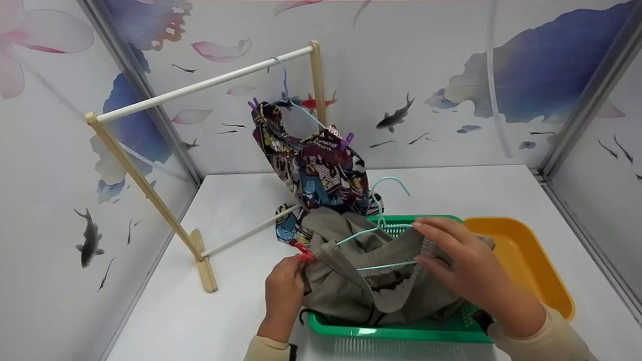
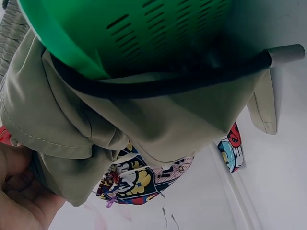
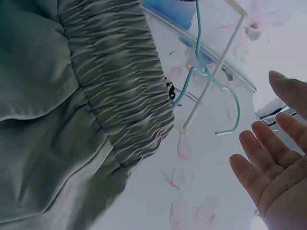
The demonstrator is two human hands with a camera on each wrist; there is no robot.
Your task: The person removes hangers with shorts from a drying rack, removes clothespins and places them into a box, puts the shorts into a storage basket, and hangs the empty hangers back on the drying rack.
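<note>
Grey-green trousers (image 1: 341,296) with a gathered elastic waistband (image 3: 115,72) lie bunched over a green basket (image 1: 396,331). A mint-green hanger (image 1: 358,234) sits inside the waistband, its hook sticking up. My left hand (image 1: 285,286) pinches a red clothespin (image 1: 305,251) at the waistband's left end; in the left wrist view that hand (image 2: 24,191) is beside the trouser cloth, its fingertips partly hidden. At the waistband's right side is my right hand (image 1: 466,265). The right wrist view shows this hand (image 3: 278,172) with fingers extended, apart from the cloth.
A rack with a white rail (image 1: 210,82) and wooden posts stands at the back left. On it hangs a patterned garment (image 1: 321,170) on a pale blue hanger, with purple clothespins (image 1: 346,141). A yellow tray (image 1: 541,271) lies right of the basket. Printed walls enclose the table.
</note>
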